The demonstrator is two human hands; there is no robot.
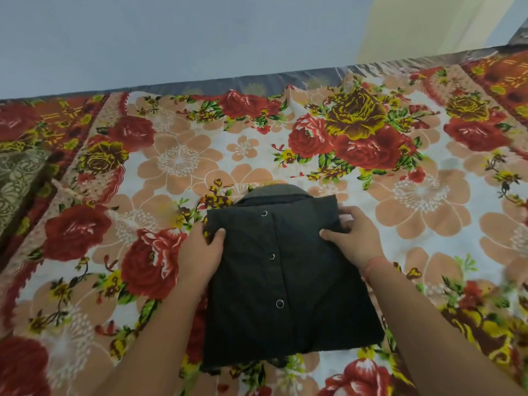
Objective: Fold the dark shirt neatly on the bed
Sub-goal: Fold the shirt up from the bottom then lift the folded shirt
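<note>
The dark shirt (285, 275) lies folded into a compact rectangle on the floral bed sheet (177, 167), button side up, with three snap buttons down its middle and the collar at the far end. My left hand (201, 252) grips the shirt's left edge near the top, thumb on top of the cloth and fingers tucked under. On the opposite side, my right hand (351, 238) holds the right edge the same way, thumb pressed on the fabric. A red thread circles my right wrist.
The bed runs wide to both sides, its far edge against a pale blue wall (171, 38). A patterned olive cloth (17, 184) lies at the left edge. A cream panel (428, 24) stands at the back right.
</note>
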